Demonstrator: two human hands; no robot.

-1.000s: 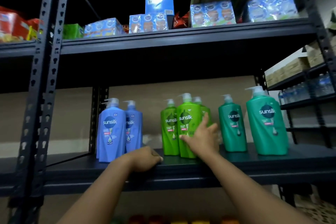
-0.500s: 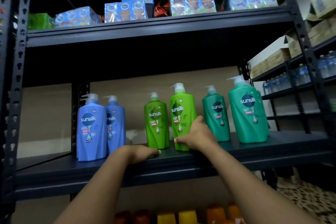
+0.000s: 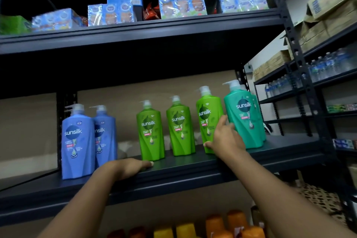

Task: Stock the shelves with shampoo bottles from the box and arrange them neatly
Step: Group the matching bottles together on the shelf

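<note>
On the shelf (image 3: 193, 168), right of two green Sunsilk bottles (image 3: 179, 127), a third green bottle (image 3: 207, 116) is gripped low by the right hand (image 3: 225, 139), probably for alignment beside the teal bottle (image 3: 244, 118); the left hand (image 3: 125, 167) is rested flat, fingers relaxed, likely as a brace.

Two blue bottles (image 3: 78, 141), three lime-green bottles (image 3: 180, 127) and teal bottles (image 3: 244, 118) line a dark navy shelf (image 3: 173, 176).

Dim storeroom scene lit from the front, with deep black shadow above and beneath the upper shelf (image 3: 146, 31). Soft motion blur throughout. Wide-angle distortion bends the rack's right upright (image 3: 289, 31). Plastic-wrapped cartons (image 3: 182, 4) glint.
</note>
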